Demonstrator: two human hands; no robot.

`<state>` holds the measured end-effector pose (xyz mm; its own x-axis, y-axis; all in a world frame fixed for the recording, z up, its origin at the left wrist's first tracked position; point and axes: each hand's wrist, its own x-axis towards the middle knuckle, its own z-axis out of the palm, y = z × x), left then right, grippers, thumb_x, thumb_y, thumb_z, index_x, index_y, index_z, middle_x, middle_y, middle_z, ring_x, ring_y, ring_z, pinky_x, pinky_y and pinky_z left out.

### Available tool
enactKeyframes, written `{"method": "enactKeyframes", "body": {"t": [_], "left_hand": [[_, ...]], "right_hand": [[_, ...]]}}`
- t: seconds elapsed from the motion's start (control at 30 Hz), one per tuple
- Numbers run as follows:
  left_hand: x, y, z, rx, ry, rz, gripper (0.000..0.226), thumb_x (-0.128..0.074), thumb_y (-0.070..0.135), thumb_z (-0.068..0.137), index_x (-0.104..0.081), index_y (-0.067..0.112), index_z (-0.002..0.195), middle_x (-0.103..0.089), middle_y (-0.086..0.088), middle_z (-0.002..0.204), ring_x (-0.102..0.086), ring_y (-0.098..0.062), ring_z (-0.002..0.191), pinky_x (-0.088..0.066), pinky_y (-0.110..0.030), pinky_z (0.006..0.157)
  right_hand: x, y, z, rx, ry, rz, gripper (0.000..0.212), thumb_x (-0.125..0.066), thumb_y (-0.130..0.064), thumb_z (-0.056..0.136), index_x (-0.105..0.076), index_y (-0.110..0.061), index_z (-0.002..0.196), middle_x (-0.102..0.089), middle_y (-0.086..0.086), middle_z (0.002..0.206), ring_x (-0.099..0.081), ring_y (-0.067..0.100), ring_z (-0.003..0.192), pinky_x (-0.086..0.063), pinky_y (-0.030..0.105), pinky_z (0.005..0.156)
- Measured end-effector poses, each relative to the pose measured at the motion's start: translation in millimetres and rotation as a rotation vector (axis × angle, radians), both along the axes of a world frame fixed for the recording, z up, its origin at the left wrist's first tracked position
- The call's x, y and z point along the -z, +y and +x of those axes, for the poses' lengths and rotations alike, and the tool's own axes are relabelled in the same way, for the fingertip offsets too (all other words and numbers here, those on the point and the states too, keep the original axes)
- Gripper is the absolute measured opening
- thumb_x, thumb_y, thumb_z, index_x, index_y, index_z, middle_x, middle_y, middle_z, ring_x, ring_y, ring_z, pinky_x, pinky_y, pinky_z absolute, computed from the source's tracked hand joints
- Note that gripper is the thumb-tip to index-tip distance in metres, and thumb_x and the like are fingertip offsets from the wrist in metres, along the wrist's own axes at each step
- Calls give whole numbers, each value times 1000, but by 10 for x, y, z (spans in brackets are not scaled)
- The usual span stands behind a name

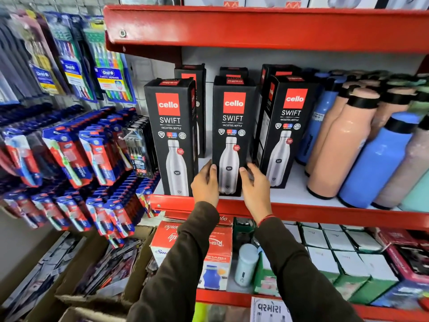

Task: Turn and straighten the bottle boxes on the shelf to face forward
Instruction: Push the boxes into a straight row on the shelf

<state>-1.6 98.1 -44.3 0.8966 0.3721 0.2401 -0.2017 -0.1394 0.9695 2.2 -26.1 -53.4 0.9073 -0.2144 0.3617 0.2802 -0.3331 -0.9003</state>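
Bright, even overhead store lighting; soft glare along the glossy red metal shelf edge [255, 29]. Dim shadow under that shelf, behind the black printed bottle boxes [232, 126]. Strong wide-angle bending toward the borders. Motion blur on the hanging toothbrush packs [69, 147] at left; pastel plastic bottles [362, 145] at right slightly soft.

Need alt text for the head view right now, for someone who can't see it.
Both hands, left hand and right hand, grip the lower sides of the middle box, which faces forward on a red shelf. The right box sits angled; loose bottles stand beside it.
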Motion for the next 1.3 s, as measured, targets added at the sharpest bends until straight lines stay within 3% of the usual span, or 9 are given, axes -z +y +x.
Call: {"method": "enactKeyframes", "body": {"t": [0.1, 0.23, 0.37, 0.6, 0.8, 0.93, 1.07, 1.2, 1.3], "left_hand": [[12, 23, -104, 30, -12, -9, 38, -49, 28, 100, -62, 7, 128, -68, -10, 126, -61, -20, 120, -45, -34, 108], [29, 60, -219, 43, -20, -11, 39, -50, 29, 100, -60, 9, 132, -66, -6, 130, -58, -10, 118, -39, -7, 94], [78, 76, -304, 31, -22, 7, 41, -51, 32, 99, -57, 12, 134, -64, -2, 131, -53, -1, 113, -35, 9, 79], [43, 70, -345, 23, -16, 25, 42, -50, 33, 100, -56, 11, 135, -63, -4, 134, -53, -4, 117, -37, -17, 97], [39, 21, -368, -30, -29, 3, 39, -51, 29, 100, -57, 11, 134, -63, -5, 133, -53, -4, 118, -38, -9, 93], [57, -120, -479, -123, -217, -133, 35, -54, 21, 98, -57, 18, 133, -61, 3, 133, -57, -9, 123, -48, -28, 105], [-4, -351, -552, -227, -478, 41, 31, -52, 16, 99, -57, 27, 127, -57, 6, 121, -55, -17, 116, -47, -32, 99], [-117, -712, -501, -93, -631, 154, 31, -47, 8, 101, -60, 18, 126, -62, 4, 125, -57, -12, 121, -43, -24, 103], [-205, -1046, -402, 63, -470, 148, 38, -41, 10, 103, -51, 12, 139, -55, -2, 141, -48, -9, 134, -36, -21, 112]], "right_hand": [[6, -15, -113, -1, -8, -22, 40, -52, -28, 102, -54, -14, 139, -57, -11, 120, -54, -13, 100, -33, -10, 77], [28, -18, -240, -14, -25, -14, 38, -53, -28, 101, -56, -17, 137, -59, -14, 115, -50, -34, 90, -36, -8, 78], [53, -28, -321, -12, -32, -24, 39, -53, -30, 101, -55, -18, 138, -57, -16, 117, -55, -27, 88, -39, -7, 78], [36, -26, -351, -3, -42, -51, 38, -52, -33, 101, -56, -21, 137, -60, -14, 118, -55, -24, 86, -38, -6, 78], [41, -36, -379, 4, -67, -29, 35, -53, -33, 100, -59, -20, 132, -64, -8, 116, -60, -20, 87, -41, -5, 74], [6, -183, -403, 46, -151, -3, 30, -53, -29, 101, -60, -23, 130, -63, -5, 126, -58, -12, 98, -46, 4, 81], [-101, -458, -363, 138, -271, 55, 28, -54, -20, 100, -59, -21, 128, -56, -1, 123, -59, 6, 99, -49, 15, 84], [-168, -761, -246, 204, -283, 48, 41, -54, -17, 100, -49, -15, 140, -47, 5, 137, -48, 11, 126, -36, 22, 106], [-163, -947, -92, 176, -180, 35, 51, -51, -17, 101, -35, -8, 149, -37, 13, 154, -33, 20, 144, -24, 27, 117]]}}
